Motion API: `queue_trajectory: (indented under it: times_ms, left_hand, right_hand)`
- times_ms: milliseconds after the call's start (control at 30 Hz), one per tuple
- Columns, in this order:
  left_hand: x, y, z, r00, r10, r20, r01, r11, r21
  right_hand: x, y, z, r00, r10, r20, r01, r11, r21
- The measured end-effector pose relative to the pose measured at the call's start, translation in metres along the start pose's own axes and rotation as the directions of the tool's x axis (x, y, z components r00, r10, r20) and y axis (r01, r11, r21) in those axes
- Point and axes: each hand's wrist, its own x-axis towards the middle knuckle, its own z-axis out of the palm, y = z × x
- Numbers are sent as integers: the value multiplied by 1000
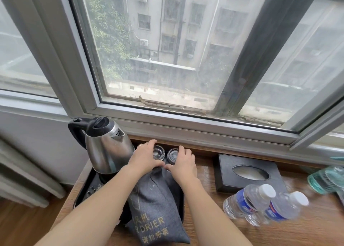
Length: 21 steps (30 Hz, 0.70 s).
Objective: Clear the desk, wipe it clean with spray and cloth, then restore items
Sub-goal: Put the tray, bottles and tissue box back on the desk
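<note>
At the far left of the desk (242,232), left hand (144,157) and right hand (183,162) cup two glasses (157,153), fingers part-curled, grip unclear; lifting both could clink them or bump the kettle (107,147).

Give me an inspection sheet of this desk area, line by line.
Surface: wooden desk under the window, crowded.
Job's things: kettle, two glasses and grey dryer bag sit on a black tray; black tissue box; two water bottles standing right of the tray. No spray or cloth seen.
Clutter: blurred greenish object at right edge, unclear.
Grippers: left hand and right hand at the glasses; grip unclear.
Cables: nothing seen.
Surroundings: window, building outside.
</note>
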Motion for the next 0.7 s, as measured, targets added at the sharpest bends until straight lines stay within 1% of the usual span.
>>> queue_trajectory:
  times_ms: [100,167,267,400,567,633,700]
  left_hand:
    - [-18,-6,-7,997,-1,-80,-3,998,-59]
    - [-32,-8,-10,991,-21,-129,11,997,-80]
    - [-53,-11,-12,982,-51,-182,31,993,-111]
    - [-80,-20,-9,960,-97,-263,59,987,-147]
    - [-107,-42,-1,949,-183,-258,126,967,-221]
    - [-115,-44,1,929,-271,-252,181,926,-332]
    - [-119,-44,4,921,-350,-171,247,864,-438]
  right_hand:
    - [-13,-2,-2,995,-33,-93,30,999,-30]
    - [-22,-3,-3,989,-76,-124,71,997,-43]
    - [-33,-4,-1,984,-130,-121,126,991,-39]
    - [-48,-2,6,982,-179,-68,179,984,-9]
    - [-75,5,21,989,-144,36,139,983,117]
    - [-87,6,28,989,-122,80,105,976,191]
    - [-96,4,34,988,-90,128,48,953,300]
